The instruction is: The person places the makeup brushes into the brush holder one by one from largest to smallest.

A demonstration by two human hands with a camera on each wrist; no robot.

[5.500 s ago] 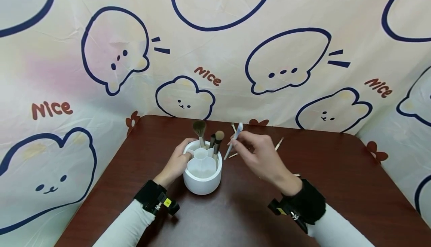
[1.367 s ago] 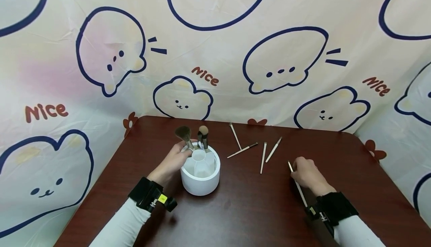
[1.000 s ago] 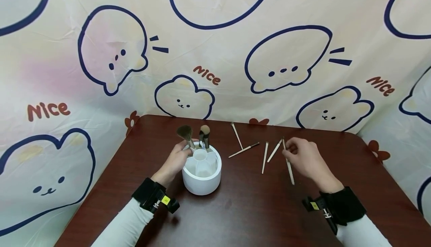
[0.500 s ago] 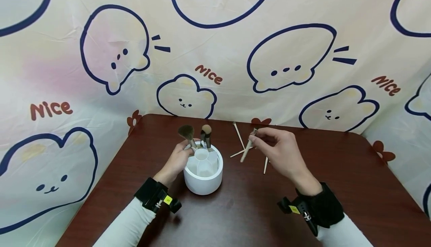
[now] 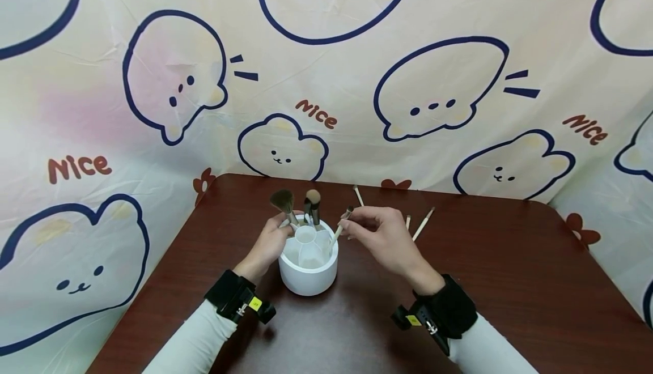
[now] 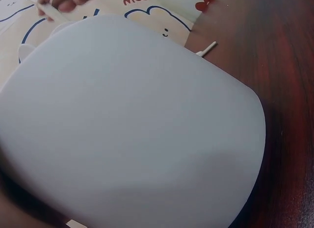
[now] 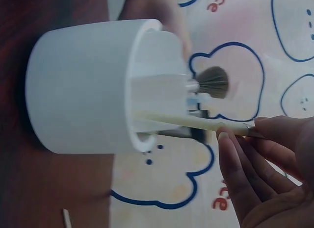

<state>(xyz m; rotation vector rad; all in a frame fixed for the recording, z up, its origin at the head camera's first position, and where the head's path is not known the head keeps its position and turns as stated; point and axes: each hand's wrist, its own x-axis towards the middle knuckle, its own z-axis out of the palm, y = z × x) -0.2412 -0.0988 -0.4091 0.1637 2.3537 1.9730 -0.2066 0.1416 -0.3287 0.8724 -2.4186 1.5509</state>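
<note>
A white round brush holder (image 5: 308, 280) with inner compartments stands on the table. My left hand (image 5: 264, 245) grips its left rim, thumb at the edge beside a fluffy makeup brush (image 5: 282, 199). Further brushes (image 5: 313, 197) stand towards its back. My right hand (image 5: 390, 241) pinches a thin pale-handled makeup brush (image 5: 335, 235) near its dark bristle end. In the right wrist view, the handle (image 7: 176, 120) slants down inside the holder's rim. The holder's wall (image 6: 132, 115) fills most of the left wrist view, so the left fingers are largely hidden there.
Several thin brushes lie on the brown table (image 5: 510, 283): one behind my right hand (image 5: 359, 195), others to its right (image 5: 423, 224). A printed cloth (image 5: 347, 79) hangs along the table's back edge.
My right hand has picked up a thin brush from the right of the table and carried it left; its handle end is now inside the holder. The left hand has stayed at the holder.
</note>
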